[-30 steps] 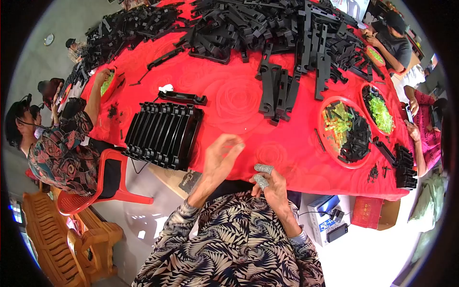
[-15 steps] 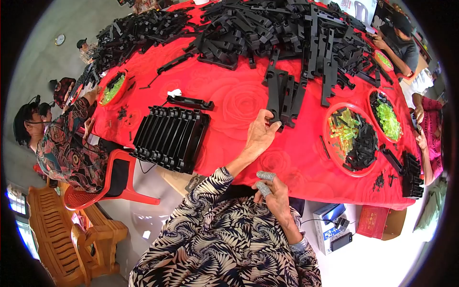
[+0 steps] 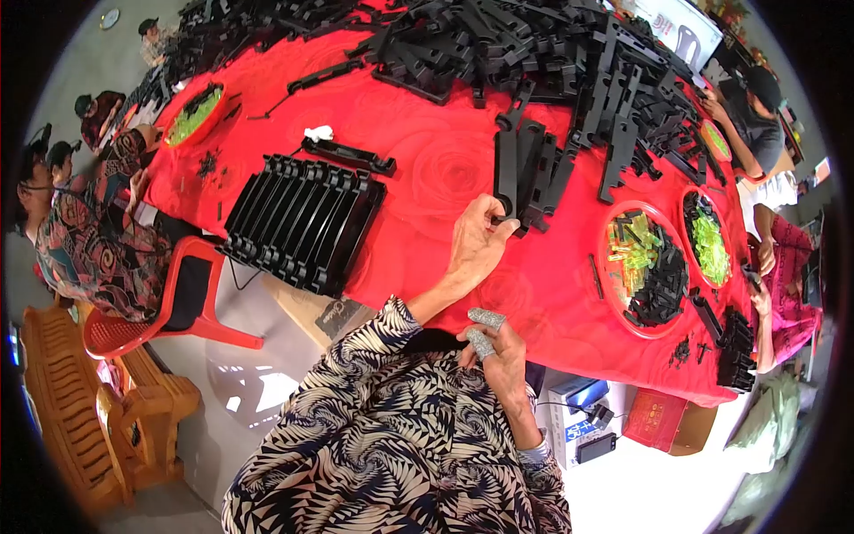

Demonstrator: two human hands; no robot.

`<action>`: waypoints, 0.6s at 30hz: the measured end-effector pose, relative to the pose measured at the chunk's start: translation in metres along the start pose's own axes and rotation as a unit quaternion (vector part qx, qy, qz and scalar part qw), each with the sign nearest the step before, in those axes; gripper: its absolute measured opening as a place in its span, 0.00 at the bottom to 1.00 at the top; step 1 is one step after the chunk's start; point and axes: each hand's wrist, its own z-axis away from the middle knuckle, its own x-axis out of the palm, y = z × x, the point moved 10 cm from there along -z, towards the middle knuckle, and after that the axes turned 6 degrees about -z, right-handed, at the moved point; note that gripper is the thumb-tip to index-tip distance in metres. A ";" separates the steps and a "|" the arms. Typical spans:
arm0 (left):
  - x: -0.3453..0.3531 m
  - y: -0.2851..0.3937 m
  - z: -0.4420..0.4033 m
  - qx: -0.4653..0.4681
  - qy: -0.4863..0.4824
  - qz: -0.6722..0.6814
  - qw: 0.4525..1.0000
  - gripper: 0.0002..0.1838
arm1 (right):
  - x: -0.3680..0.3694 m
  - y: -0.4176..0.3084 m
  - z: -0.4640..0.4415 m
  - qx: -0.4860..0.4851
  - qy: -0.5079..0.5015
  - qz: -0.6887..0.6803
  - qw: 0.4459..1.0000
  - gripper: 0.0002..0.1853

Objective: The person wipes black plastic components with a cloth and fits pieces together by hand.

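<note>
My left hand [image 3: 479,242] reaches over the red cloth, its thumb and fingers pinched on the near end of a long black plastic part [image 3: 506,173]. Beside that part lie several similar black parts [image 3: 538,178], close together. Near the table's front edge, in front of my body, is my right hand [image 3: 500,351], with silvery coverings on two fingers. Its fingers are curled, and whether anything small is between them cannot be seen. Left of my left hand stands a row of black parts [image 3: 302,222] set side by side.
A large heap of black parts [image 3: 480,44] covers the far side. At the right, a red-rimmed basket [image 3: 608,289] holds yellow-green and black pieces. Another basket [image 3: 723,276] sits beside it. Co-workers sit left and right. A red chair [image 3: 213,316] stands at the left.
My left hand has moved from near the front edge, away and to the right, and taken hold of a black part's end. My right hand stays near the edge. The camera view has shifted.
</note>
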 end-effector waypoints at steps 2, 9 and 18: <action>-0.019 0.011 0.010 0.024 0.006 -0.027 0.999 0.11 | 0.003 -0.002 0.000 0.008 0.000 -0.002 1.000 0.17; -0.099 0.057 0.096 0.138 -0.004 -0.193 0.971 0.12 | 0.002 -0.004 0.000 -0.006 0.002 0.008 1.000 0.17; -0.105 0.042 0.175 0.161 -0.145 -0.330 0.919 0.19 | -0.007 -0.011 0.005 -0.004 0.019 0.004 1.000 0.16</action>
